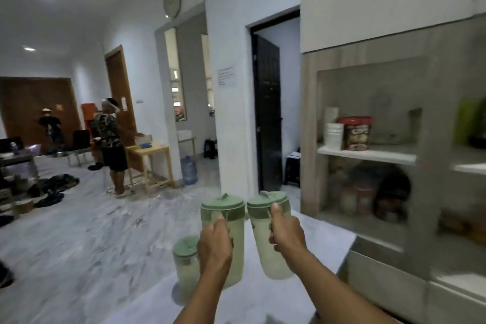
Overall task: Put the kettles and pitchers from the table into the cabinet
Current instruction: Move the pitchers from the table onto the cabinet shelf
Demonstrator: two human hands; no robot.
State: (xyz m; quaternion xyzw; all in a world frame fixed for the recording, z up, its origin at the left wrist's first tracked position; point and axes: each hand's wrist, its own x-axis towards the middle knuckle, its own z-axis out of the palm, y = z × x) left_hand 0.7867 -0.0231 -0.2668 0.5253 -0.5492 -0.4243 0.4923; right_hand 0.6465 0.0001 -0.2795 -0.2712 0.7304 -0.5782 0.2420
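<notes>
Gripping a handle apiece, the two hands carry a green-lidded pitcher each above the white table (302, 258). The left hand (214, 246) is curled tight around the handle of the left pitcher (223, 221), whose body hangs upright. The right hand (285, 231) is fisted on the handle of the right pitcher (268, 221) with the thumb pointing up against the lid band, and this pitcher tilts, its base swinging toward the person. The two lids sit side by side, nearly touching. A third pitcher (185, 260), smaller in view and with the same green lid, stands on the table just left of the left pitcher and lower down.

Right of the right pitcher stands the cabinet (368, 81), its open niche split by a white shelf (368, 154). On that shelf sit a stack of white cups (333, 134) and, touching it, a red-lidded tin (355, 133). Below the shelf are blurred jars that cannot be told apart. Beyond the pitchers, a dark door (267, 110) stands ajar. Far left of the pitchers, across the marbled floor (79, 231), a person in a patterned shirt (109, 139) stands at a small wooden table (152, 163), with a blue water bottle (188, 169) just beside it.
</notes>
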